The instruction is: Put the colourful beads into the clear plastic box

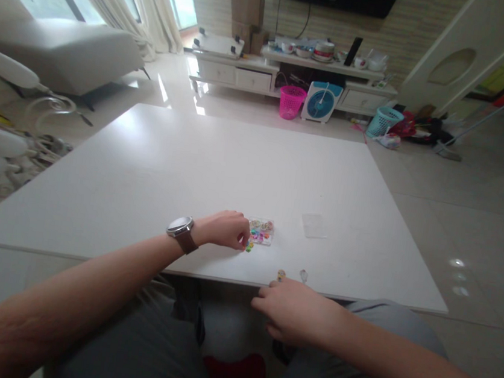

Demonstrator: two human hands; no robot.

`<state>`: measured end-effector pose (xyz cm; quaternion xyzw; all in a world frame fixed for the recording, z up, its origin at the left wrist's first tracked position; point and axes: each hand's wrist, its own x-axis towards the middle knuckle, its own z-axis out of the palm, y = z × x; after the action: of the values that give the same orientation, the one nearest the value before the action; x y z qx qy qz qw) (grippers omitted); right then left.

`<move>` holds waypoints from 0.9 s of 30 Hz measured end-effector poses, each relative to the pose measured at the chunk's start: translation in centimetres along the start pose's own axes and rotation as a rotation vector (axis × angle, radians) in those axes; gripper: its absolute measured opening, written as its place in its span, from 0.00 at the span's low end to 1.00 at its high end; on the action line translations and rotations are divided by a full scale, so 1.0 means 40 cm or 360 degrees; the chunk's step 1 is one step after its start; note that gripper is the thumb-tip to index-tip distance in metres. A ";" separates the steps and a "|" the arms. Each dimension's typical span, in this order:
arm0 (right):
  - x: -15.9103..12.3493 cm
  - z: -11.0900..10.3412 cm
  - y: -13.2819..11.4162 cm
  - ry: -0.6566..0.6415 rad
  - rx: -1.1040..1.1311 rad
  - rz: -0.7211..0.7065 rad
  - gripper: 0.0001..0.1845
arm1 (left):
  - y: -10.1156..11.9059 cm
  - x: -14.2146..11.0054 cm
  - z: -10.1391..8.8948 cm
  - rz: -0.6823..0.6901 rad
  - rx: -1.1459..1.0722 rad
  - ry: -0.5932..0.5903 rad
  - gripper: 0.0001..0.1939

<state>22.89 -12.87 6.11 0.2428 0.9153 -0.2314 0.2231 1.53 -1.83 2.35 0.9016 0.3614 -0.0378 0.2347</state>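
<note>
My left hand, with a watch on its wrist, is closed in a pinch beside small green and yellow bead-like pieces. What its fingertips hold, if anything, is hidden. Just right of it lies a clear compartment box with ring-like bits at the back and bright coloured pieces in front, partly covered by the hand. At the table's near edge, my right hand has its fingers bent and apart, with nothing visible in them. Close to it are a small yellowish piece and a small clear piece.
A clear, flat square lid lies on the white table, right of the box. Beyond the table stand a pink basket, a blue and white fan and a low cabinet. My legs are under the near edge.
</note>
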 end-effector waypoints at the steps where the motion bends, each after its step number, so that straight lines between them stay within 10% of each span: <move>1: 0.000 0.000 0.000 0.0007 0.0004 -0.0004 0.13 | 0.000 0.000 0.000 -0.0001 -0.0006 0.0002 0.05; 20: 0.001 0.008 0.005 0.0017 0.0008 -0.0010 0.12 | 0.008 0.008 -0.002 0.0061 -0.0025 0.0023 0.06; 27: -0.037 0.001 0.018 0.0167 0.0121 0.0061 0.09 | -0.001 -0.103 -0.091 -0.0014 -0.0062 0.0443 0.08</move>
<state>24.47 -12.84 6.61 0.2805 0.9114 -0.2486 0.1699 -1.91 -2.77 6.55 0.8918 0.3951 0.0935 0.1996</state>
